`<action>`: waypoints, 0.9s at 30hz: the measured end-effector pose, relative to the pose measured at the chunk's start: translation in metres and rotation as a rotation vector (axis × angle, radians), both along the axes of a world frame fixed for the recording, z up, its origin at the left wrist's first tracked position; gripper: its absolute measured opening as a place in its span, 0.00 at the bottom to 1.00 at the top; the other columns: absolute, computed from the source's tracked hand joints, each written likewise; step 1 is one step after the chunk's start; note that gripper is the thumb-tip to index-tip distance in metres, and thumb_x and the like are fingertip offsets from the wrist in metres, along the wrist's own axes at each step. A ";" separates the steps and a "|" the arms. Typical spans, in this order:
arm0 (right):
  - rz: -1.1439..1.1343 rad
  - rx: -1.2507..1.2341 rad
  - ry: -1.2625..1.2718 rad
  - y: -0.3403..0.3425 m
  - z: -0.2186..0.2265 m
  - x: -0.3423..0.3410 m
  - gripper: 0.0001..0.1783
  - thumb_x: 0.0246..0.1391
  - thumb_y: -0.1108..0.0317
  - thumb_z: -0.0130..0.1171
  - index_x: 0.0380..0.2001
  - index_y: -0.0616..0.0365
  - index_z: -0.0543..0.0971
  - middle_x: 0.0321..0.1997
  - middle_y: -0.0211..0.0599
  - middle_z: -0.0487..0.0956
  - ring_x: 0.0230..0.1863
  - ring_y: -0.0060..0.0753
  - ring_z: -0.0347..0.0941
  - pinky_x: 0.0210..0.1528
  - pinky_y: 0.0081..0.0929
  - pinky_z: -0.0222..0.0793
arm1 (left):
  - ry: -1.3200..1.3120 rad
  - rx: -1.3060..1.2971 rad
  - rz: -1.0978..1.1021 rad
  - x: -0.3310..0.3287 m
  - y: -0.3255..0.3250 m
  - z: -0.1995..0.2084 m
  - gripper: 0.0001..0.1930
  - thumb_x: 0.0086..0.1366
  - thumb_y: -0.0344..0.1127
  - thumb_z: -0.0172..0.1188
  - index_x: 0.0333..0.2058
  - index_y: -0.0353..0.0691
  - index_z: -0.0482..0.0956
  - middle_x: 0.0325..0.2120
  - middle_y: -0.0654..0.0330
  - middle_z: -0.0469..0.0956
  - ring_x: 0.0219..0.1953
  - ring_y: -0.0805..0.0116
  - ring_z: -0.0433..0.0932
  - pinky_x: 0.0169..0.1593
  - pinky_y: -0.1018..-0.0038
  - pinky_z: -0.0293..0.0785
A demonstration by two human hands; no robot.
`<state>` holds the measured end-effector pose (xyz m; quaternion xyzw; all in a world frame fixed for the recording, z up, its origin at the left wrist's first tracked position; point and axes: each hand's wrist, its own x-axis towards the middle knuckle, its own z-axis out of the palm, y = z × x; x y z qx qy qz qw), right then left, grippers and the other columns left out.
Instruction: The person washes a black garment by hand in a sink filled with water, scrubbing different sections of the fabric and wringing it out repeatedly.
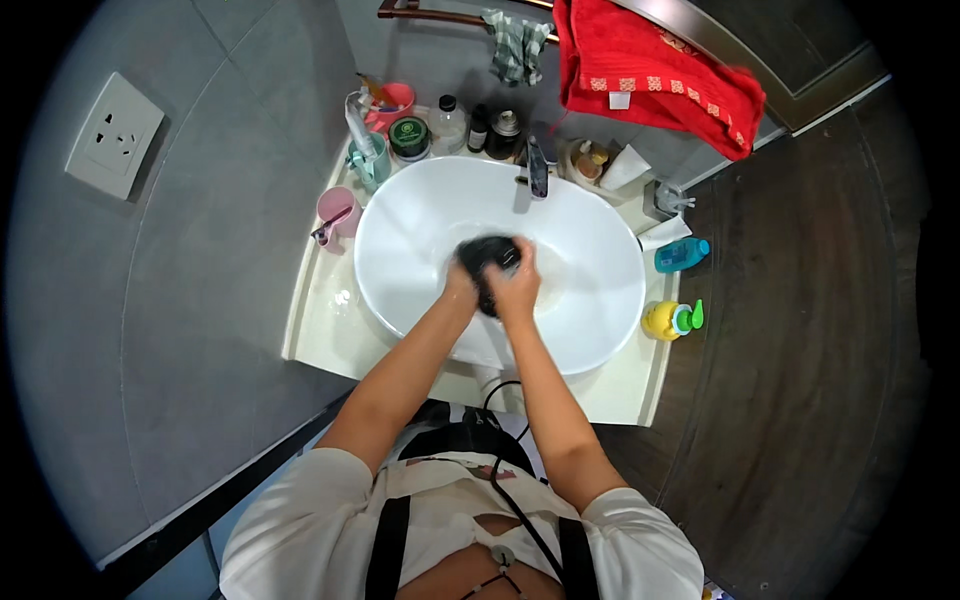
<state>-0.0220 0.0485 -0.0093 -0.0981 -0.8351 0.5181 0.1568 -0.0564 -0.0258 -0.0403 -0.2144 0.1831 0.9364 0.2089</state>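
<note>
Over the white oval washbasin (pixel 400 250), both my hands are on a wet-looking black cloth item (pixel 487 250), bunched up; its exact kind I cannot make out. At its left side my left hand (pixel 461 286) is closed round the edge, partly blurred and with most fingers hidden. From the right, my right hand (pixel 515 285) grips the same item, its thumb across the front and its fingers along the right edge. A dark faucet (pixel 537 168) stands at the basin's far rim, beyond my hands.
Left of the basin is a pink cup (pixel 338 214). Jars and bottles line the back, among them a green-lidded jar (pixel 409 138). A blue bottle (pixel 682 255) and a yellow pump bottle (pixel 672 320) stand at the counter's right edge. A red towel (pixel 650 80) hangs above.
</note>
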 end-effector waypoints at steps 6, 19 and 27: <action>0.005 -0.080 0.191 -0.002 -0.017 -0.012 0.20 0.41 0.70 0.53 0.41 0.65 0.69 0.43 0.48 0.68 0.45 0.48 0.64 0.51 0.31 0.58 | 0.015 -0.036 -0.010 -0.011 -0.008 -0.004 0.20 0.60 0.45 0.35 0.31 0.40 0.74 0.28 0.58 0.75 0.31 0.63 0.74 0.38 0.68 0.72; -0.093 -0.118 0.203 -0.007 -0.018 -0.022 0.12 0.41 0.66 0.56 0.28 0.63 0.73 0.31 0.44 0.74 0.33 0.45 0.70 0.37 0.31 0.66 | -0.074 -0.118 -0.045 0.002 -0.005 0.008 0.13 0.61 0.38 0.42 0.40 0.42 0.72 0.35 0.59 0.74 0.37 0.65 0.74 0.43 0.69 0.70; 0.026 -0.157 0.115 -0.037 -0.015 -0.022 0.12 0.39 0.65 0.57 0.24 0.63 0.71 0.28 0.51 0.72 0.33 0.51 0.69 0.36 0.36 0.64 | 0.179 0.424 -0.044 0.002 -0.016 -0.042 0.15 0.63 0.44 0.41 0.42 0.43 0.68 0.37 0.61 0.72 0.39 0.67 0.72 0.44 0.70 0.70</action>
